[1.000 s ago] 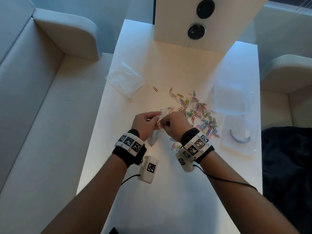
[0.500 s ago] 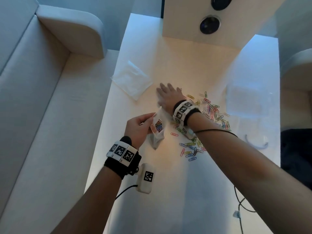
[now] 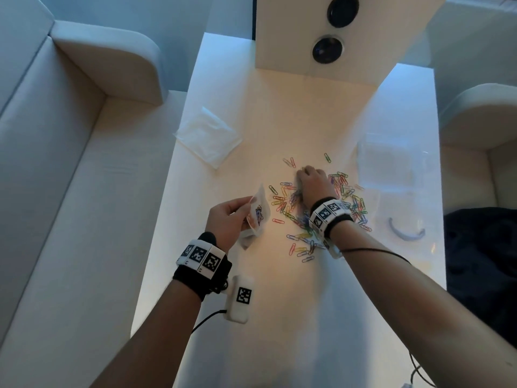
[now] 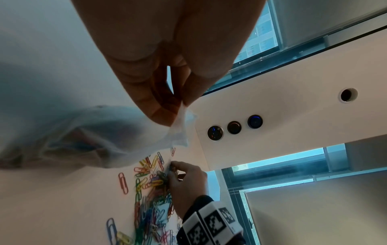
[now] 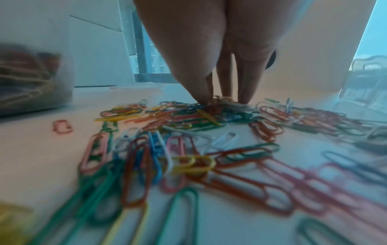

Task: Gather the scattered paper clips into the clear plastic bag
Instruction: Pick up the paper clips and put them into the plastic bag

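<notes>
Several coloured paper clips [image 3: 349, 197] lie scattered mid-table, right of centre. My left hand [image 3: 249, 204] pinches the top edge of the small clear plastic bag [image 3: 258, 212], which hangs left of the pile with some clips inside. The left wrist view shows that thumb-and-finger pinch [image 4: 180, 106] on the bag [image 4: 104, 140]. My right hand [image 3: 303, 175] is down on the far side of the pile, fingers curled. In the right wrist view its fingertips [image 5: 204, 97] close on a clump of clips [image 5: 222, 100] on the table; the bag [image 5: 31, 74] is at the left.
A folded white tissue [image 3: 208, 140] lies at the table's left edge. A clear plastic lid or box [image 3: 386, 166] and a clear piece with a grey curved strip [image 3: 405, 232] sit at the right. A white panel with round holes [image 3: 327, 49] stands behind. Sofas flank the table [image 3: 279, 317].
My right hand left the bag, reached flat over the far clips, and now has curled its fingers on a clump. My left hand still holds the bag, a little further left.
</notes>
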Action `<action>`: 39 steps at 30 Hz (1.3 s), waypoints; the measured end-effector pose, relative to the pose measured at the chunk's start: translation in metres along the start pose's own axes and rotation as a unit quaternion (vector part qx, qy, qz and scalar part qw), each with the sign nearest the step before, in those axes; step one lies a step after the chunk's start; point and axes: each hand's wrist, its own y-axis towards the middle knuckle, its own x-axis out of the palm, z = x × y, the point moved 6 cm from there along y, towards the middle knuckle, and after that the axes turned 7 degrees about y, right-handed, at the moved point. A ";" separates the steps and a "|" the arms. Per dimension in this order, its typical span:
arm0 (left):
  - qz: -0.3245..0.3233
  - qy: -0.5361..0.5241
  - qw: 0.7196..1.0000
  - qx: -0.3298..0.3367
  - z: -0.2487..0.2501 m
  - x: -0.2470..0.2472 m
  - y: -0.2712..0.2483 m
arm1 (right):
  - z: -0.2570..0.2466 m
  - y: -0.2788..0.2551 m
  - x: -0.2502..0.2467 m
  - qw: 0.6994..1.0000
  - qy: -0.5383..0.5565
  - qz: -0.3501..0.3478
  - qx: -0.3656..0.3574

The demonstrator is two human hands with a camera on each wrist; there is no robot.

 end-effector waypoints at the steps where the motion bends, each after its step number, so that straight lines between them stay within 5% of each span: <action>1: -0.002 0.002 1.000 -0.001 -0.001 0.002 -0.003 | -0.001 -0.005 -0.002 1.000 0.002 0.003 -0.009; 5: -0.007 0.018 1.000 -0.007 -0.005 0.010 -0.010 | 0.007 -0.018 -0.007 0.999 0.029 -0.017 0.001; 9: -0.004 0.038 0.999 -0.015 -0.010 0.014 -0.014 | 0.035 -0.040 -0.022 0.958 0.237 0.034 0.160; 11: -0.001 0.041 0.999 -0.018 -0.010 0.016 -0.015 | 0.047 -0.060 -0.025 0.880 0.396 0.048 0.259; 15: 0.002 0.041 0.999 -0.017 -0.006 0.026 -0.017 | 0.020 -0.096 -0.025 0.576 0.760 -0.015 0.301; 16: 0.003 0.041 0.999 -0.015 -0.005 0.029 -0.018 | 0.007 -0.101 -0.029 0.535 0.794 -0.034 0.288; 18: 0.001 0.041 0.999 -0.008 -0.002 0.037 -0.020 | -0.017 -0.109 -0.035 0.498 0.825 -0.069 0.257; 20: -0.005 0.048 0.999 0.004 -0.001 0.044 -0.021 | -0.036 -0.113 -0.035 0.529 0.812 -0.093 0.229; 24: -0.006 0.056 0.998 0.019 -0.002 0.049 -0.023 | -0.045 -0.114 -0.031 0.718 0.662 -0.071 0.204; 27: -0.003 0.061 0.998 0.027 -0.003 0.051 -0.026 | -0.049 -0.115 -0.031 0.769 0.601 -0.068 0.205; 31: -0.004 0.072 0.997 0.026 -0.004 0.054 -0.028 | -0.057 -0.122 -0.053 0.883 0.450 -0.021 0.133; 34: -0.008 0.082 0.996 0.023 -0.006 0.056 -0.028 | -0.063 -0.125 -0.068 0.927 0.365 0.047 0.072; 39: -0.007 0.093 0.995 0.032 -0.004 0.058 -0.030 | -0.070 -0.127 -0.068 0.956 0.291 -0.049 0.001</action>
